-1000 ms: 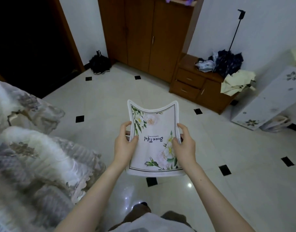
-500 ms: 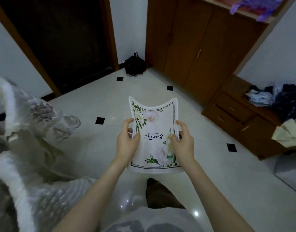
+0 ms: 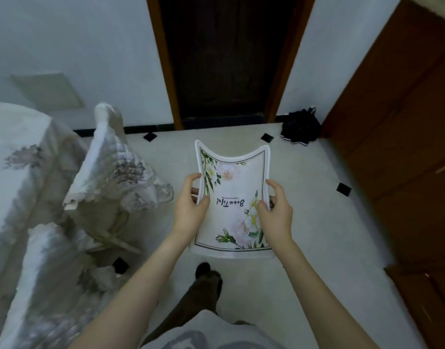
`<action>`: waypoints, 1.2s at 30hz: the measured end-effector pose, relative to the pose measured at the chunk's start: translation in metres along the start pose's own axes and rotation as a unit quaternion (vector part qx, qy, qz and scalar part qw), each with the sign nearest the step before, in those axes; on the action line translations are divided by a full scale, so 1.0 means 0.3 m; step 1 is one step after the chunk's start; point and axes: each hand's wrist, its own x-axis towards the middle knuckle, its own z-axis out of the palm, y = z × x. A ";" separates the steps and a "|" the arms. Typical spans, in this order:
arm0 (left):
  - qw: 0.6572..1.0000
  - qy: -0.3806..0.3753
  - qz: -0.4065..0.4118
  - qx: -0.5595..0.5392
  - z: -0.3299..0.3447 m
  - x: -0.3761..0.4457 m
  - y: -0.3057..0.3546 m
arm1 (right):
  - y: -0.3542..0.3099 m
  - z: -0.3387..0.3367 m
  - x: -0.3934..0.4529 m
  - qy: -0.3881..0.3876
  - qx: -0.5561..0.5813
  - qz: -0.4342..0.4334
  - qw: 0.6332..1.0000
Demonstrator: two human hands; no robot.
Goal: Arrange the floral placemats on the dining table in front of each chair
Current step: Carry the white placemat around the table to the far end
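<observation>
I hold a white floral placemat in front of me, above the tiled floor. It has green leaves, pale flowers, a dark border line and dark script lettering, and it bows downward in the middle. My left hand grips its left edge, thumb on top. My right hand grips its right edge the same way. At the left stands the dining table under a pale floral cloth, with two cloth-covered chairs pushed against it. Whether more mats lie under the top one I cannot tell.
A dark open doorway with a brown frame lies straight ahead. A black bag sits on the floor by the wall. A brown wooden wardrobe fills the right side. My foot in a dark slipper is on the white tile floor.
My view has swung to the left: the wardrobe and drawers slid off to the right, and the doorway and table came into view. Both hands kept the same grip on the placemat.
</observation>
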 end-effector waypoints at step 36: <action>0.940 0.312 -0.130 -0.047 -0.028 2.078 0.095 | -0.694 1.127 2.147 -0.306 -0.019 -0.160 0.938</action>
